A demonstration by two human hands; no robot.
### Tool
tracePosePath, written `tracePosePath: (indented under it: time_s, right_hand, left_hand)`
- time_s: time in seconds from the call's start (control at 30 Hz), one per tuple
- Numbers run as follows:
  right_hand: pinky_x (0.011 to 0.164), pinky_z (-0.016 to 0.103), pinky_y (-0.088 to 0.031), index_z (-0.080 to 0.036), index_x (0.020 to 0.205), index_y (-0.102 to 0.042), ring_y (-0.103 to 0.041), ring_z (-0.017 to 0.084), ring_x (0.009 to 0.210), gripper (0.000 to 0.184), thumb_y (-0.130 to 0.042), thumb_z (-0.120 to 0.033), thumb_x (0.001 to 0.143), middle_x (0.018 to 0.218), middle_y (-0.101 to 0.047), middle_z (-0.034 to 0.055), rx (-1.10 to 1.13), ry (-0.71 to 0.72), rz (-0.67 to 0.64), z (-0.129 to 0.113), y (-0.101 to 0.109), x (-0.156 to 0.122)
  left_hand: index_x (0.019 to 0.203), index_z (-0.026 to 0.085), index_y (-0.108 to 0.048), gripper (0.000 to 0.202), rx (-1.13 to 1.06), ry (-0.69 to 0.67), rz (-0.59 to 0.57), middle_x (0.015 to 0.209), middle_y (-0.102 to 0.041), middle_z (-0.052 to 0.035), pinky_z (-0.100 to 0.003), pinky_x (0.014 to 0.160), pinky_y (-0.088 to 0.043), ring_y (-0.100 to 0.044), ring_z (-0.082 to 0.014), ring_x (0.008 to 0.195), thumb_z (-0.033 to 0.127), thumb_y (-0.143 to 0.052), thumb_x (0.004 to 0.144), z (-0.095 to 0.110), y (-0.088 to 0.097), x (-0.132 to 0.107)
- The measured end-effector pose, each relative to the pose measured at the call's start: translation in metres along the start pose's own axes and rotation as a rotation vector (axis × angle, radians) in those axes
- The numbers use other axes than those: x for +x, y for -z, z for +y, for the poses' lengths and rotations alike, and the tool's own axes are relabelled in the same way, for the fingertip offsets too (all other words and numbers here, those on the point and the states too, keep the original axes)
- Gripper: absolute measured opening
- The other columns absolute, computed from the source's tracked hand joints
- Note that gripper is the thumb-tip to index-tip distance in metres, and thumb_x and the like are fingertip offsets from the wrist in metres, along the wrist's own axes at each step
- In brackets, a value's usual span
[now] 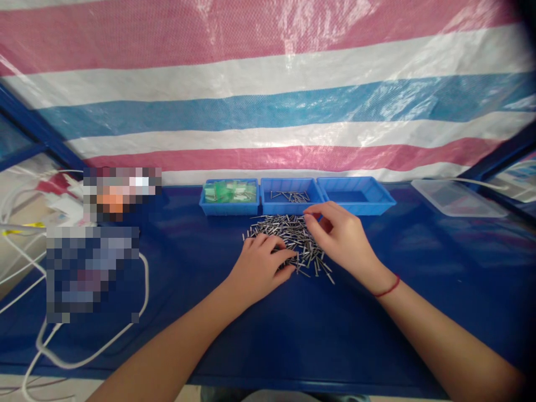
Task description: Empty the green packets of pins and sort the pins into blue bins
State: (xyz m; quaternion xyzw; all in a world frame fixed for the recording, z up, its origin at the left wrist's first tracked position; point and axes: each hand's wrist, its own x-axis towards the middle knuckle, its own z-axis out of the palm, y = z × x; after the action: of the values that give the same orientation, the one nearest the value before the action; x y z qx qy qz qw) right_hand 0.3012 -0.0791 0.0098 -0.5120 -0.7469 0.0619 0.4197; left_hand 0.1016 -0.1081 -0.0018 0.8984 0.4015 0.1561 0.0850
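Note:
A loose pile of silver nails [288, 226] lies on the blue tabletop. My left hand [262, 268] rests on the near left side of the pile, its fingers apart and slightly bent among the nails. My right hand [341, 231] is over the right side of the pile, thumb and index fingertips pinched together; whatever may be between them is too small to make out. Just behind the pile, the middle blue bin [288, 209] holds a small number of nails [293, 196].
The left blue bin [229, 210] holds green and clear small packets [232, 191]. To the right is another blue bin [355, 196]. A translucent plastic lid [458, 198] lies at the far right. White cables [144, 279] and blurred-out items are on the left. A striped sheet [268, 111] hangs behind.

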Motion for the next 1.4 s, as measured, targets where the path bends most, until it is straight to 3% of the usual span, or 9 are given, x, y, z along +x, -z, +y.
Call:
tracePosePath:
  time_s: [0.4, 0.63, 0.93, 1.17, 1.4]
  right_hand:
    - [0.062, 0.026, -0.041, -0.018, 0.084, -0.065, -0.054, 0.013, 0.062, 0.014, -0.053, -0.021, 0.089, 0.078, -0.064, 0.0016, 0.056, 0.015, -0.120, -0.004, 0.004, -0.003]
    - [0.063, 0.026, -0.040, -0.019, 0.081, -0.065, -0.056, 0.014, 0.066, 0.015, -0.051, -0.017, 0.087, 0.077, -0.065, 0.0016, 0.001, 0.022, -0.286, -0.001, 0.005, -0.002]
    - [0.074, 0.028, -0.043, -0.017, 0.085, -0.065, -0.060, 0.017, 0.079, 0.018, -0.050, -0.007, 0.083, 0.084, -0.064, 0.0036, -0.029, 0.086, -0.494, 0.002, 0.011, 0.001]
    - [0.081, 0.030, -0.044, -0.018, 0.089, -0.068, -0.058, 0.017, 0.086, 0.015, -0.053, -0.014, 0.088, 0.088, -0.063, 0.0049, -0.012, 0.179, -0.538, -0.001, 0.005, -0.004]
    - [0.078, 0.032, -0.042, -0.016, 0.083, -0.066, -0.055, 0.019, 0.082, 0.019, -0.049, -0.018, 0.092, 0.080, -0.061, 0.0060, -0.126, 0.240, -0.513, -0.007, -0.010, -0.010]
  left_hand:
    - [0.105, 0.026, -0.067, 0.020, 0.016, 0.030, 0.014, 0.110, -0.066, -0.0005, -0.039, 0.082, -0.038, -0.053, -0.0225, 0.104, 0.037, -0.055, 0.093, -0.001, -0.003, 0.002]
    - [0.105, 0.021, -0.067, 0.020, 0.033, -0.005, 0.074, 0.111, -0.065, -0.0048, -0.039, 0.090, -0.042, -0.051, -0.0226, 0.103, 0.027, -0.052, 0.094, -0.007, -0.002, 0.003]
    - [0.102, 0.020, -0.067, 0.019, 0.007, 0.062, 0.117, 0.109, -0.065, -0.0050, -0.040, 0.090, -0.043, -0.051, -0.0231, 0.103, 0.024, -0.051, 0.093, -0.009, 0.003, 0.004]
    - [0.102, 0.020, -0.068, 0.019, 0.011, 0.076, 0.122, 0.108, -0.065, -0.0057, -0.040, 0.088, -0.045, -0.051, -0.0233, 0.101, 0.026, -0.054, 0.091, -0.009, 0.002, 0.005]
    - [0.097, 0.020, -0.068, 0.018, 0.015, 0.090, 0.100, 0.106, -0.065, -0.0055, -0.039, 0.088, -0.044, -0.052, -0.0221, 0.099, 0.026, -0.053, 0.091, -0.007, 0.000, 0.005]
